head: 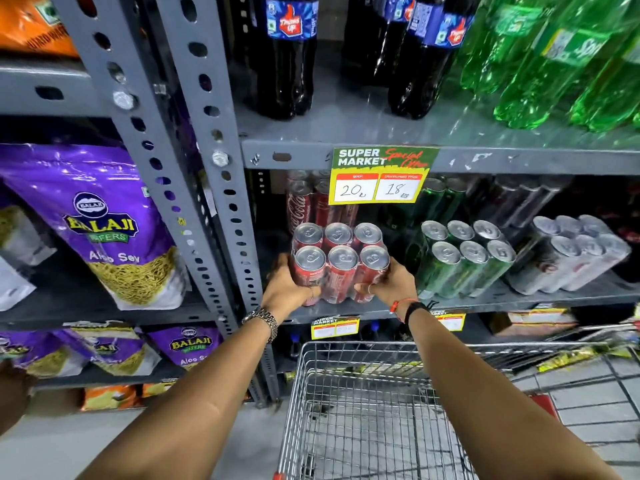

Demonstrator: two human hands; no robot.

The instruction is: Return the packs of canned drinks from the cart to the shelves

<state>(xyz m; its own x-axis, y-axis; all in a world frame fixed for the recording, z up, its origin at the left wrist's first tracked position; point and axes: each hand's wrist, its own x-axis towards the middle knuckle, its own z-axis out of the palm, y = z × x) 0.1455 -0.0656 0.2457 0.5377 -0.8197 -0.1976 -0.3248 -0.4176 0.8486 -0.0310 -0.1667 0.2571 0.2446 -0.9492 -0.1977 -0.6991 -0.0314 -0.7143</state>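
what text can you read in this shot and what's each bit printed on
"SUPER MARKET", "MRP 20", "18": offer tag on the shelf edge
"Special Offer": same tag, smeared
"Thums Up": dark bottle
"Coca-Cola": red cans behind the red can pack, held by the left hand and right hand
"BALAJI WAFERS", "Aloo Sev": purple bag
Lower price tags: unreadable

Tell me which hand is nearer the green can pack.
Right. The right hand grips the red can pack on the side next to the green can pack; the left hand holds the far side.
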